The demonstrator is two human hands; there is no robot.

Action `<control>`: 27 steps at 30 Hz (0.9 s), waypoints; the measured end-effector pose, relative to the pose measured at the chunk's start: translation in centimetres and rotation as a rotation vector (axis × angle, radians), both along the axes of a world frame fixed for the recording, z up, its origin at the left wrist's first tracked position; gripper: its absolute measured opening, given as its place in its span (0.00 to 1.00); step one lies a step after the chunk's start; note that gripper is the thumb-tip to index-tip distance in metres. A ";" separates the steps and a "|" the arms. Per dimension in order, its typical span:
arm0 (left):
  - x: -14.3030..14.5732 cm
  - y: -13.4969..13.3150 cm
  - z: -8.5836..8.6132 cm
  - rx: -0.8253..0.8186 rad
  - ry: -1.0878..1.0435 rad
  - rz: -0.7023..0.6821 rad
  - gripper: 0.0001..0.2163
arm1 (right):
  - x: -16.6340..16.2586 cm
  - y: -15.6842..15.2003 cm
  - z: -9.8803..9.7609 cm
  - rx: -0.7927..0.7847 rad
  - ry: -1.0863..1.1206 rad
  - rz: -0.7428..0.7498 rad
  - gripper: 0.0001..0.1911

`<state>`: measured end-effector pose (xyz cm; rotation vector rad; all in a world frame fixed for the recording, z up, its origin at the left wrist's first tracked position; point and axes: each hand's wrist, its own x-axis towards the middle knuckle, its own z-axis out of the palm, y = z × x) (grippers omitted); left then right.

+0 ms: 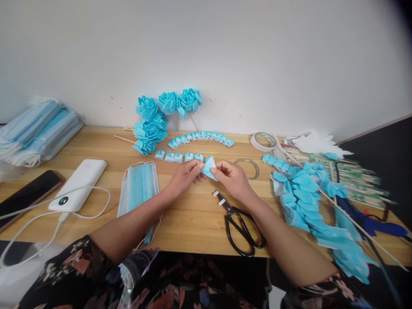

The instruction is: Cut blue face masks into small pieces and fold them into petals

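Both my hands meet over the middle of the wooden table. My left hand and my right hand each pinch one side of a small folded blue piece of mask fabric, held just above the tabletop. Beyond it lie a short row of folded blue pieces and a longer curved row. Black scissors lie shut below my right wrist. A flat blue face mask lies under my left forearm.
Blue fabric roses on sticks lean against the wall. A stack of masks sits far left, with a white power bank, its cable and a phone. Tape rolls, cut blue pieces and wrapped sticks crowd the right.
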<state>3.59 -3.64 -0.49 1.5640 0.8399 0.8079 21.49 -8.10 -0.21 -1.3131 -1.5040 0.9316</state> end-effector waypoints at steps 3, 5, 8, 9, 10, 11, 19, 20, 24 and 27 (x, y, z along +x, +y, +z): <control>0.0 -0.1 0.3 -0.068 -0.032 -0.005 0.21 | 0.1 0.1 0.1 0.017 -0.012 -0.058 0.13; 0.0 -0.1 0.5 -0.121 -0.034 -0.024 0.19 | 0.1 0.1 0.0 0.024 -0.017 -0.087 0.13; 0.2 -0.2 0.5 -0.170 -0.024 -0.054 0.16 | 0.2 0.1 -0.2 0.030 -0.011 -0.089 0.13; 0.2 -0.1 0.4 -0.182 -0.030 -0.055 0.16 | 0.2 0.1 -0.2 0.031 -0.012 -0.084 0.13; 0.3 -0.1 0.3 -0.193 -0.037 -0.056 0.16 | 0.2 0.1 -0.3 0.032 -0.013 -0.081 0.13; 0.3 0.0 0.2 -0.202 -0.045 -0.057 0.16 | 0.1 0.1 -0.3 0.033 -0.013 -0.079 0.13; 0.0 0.2 0.2 -0.225 -0.080 -0.057 0.14 | 0.1 0.0 0.0 0.035 0.016 -0.110 0.12; 0.0 0.2 0.2 -0.227 -0.086 -0.057 0.14 | 0.1 0.0 0.0 0.033 0.020 -0.109 0.12; 0.0 0.1 0.1 -0.253 -0.108 -0.055 0.13 | 0.1 0.0 0.0 0.034 0.023 -0.102 0.12; 0.1 0.0 0.4 -0.254 -0.115 -0.040 0.14 | 0.1 0.1 0.1 0.035 0.017 -0.102 0.12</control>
